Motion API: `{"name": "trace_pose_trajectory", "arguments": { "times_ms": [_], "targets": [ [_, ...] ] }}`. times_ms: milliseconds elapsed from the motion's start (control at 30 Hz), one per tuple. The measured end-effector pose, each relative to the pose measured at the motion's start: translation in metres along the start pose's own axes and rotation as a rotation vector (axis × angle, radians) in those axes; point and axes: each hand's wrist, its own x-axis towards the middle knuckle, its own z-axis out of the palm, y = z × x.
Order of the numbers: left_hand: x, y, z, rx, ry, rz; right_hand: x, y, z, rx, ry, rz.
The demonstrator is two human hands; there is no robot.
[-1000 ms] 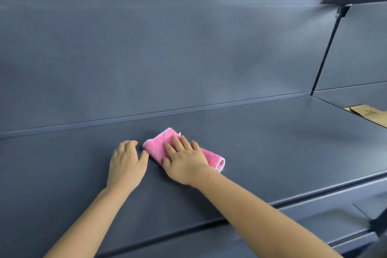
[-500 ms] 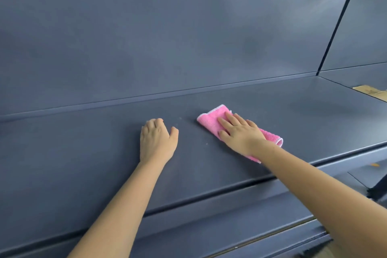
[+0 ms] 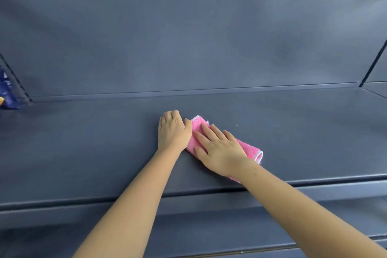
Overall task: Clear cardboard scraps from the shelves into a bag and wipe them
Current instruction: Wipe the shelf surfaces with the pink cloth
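A folded pink cloth (image 3: 249, 150) with a white edge lies on the dark grey shelf (image 3: 94, 142). My right hand (image 3: 219, 151) lies flat on top of the cloth, fingers spread, pressing it to the shelf. My left hand (image 3: 173, 131) rests palm down on the shelf just left of the cloth, fingers curled, thumb touching the cloth's left edge. Two tiny pale specks (image 3: 237, 125) lie on the shelf right of the cloth. No cardboard scrap is in view.
The shelf's grey back panel (image 3: 188, 37) rises behind the hands. A blue package (image 3: 7, 92) shows at the far left edge beside a slanted bracket. A lower shelf (image 3: 209, 232) runs below the front lip. Another shelf bay begins at the right upright (image 3: 372, 65).
My right hand slid the pink cloth back to the left until it met my left hand. The view turned left, so the cardboard on the right bay left the frame.
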Motion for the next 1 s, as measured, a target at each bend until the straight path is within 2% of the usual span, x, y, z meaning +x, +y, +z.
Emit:
{"name": "trace_pose_trajectory", "arguments": {
  "times_ms": [100, 267, 400, 600, 733, 867, 1000],
  "targets": [
    [0.0, 0.0, 0.001, 0.015, 0.005, -0.001, -0.015, 0.02, -0.004, 0.002, -0.028, -0.006],
    [0.0, 0.0, 0.003, 0.03, 0.006, 0.011, -0.003, 0.038, -0.007, -0.015, -0.019, 0.113],
    [0.001, 0.0, 0.002, -0.012, -0.014, 0.03, 0.012, 0.012, -0.006, -0.008, 0.01, 0.178],
    [0.01, -0.011, -0.011, -0.212, -0.121, -0.013, 0.011, -0.045, 0.008, 0.034, 0.032, 0.046],
    [0.022, -0.037, -0.032, -0.118, -0.107, 0.108, 0.02, -0.042, 0.004, 0.022, -0.004, 0.136],
    [0.028, -0.066, -0.04, -0.061, -0.126, 0.125, 0.055, -0.063, 0.003, 0.022, -0.013, 0.222],
    [0.03, -0.078, -0.037, -0.212, -0.086, 0.071, 0.073, -0.098, 0.012, 0.014, 0.001, 0.196]
  ]
}}
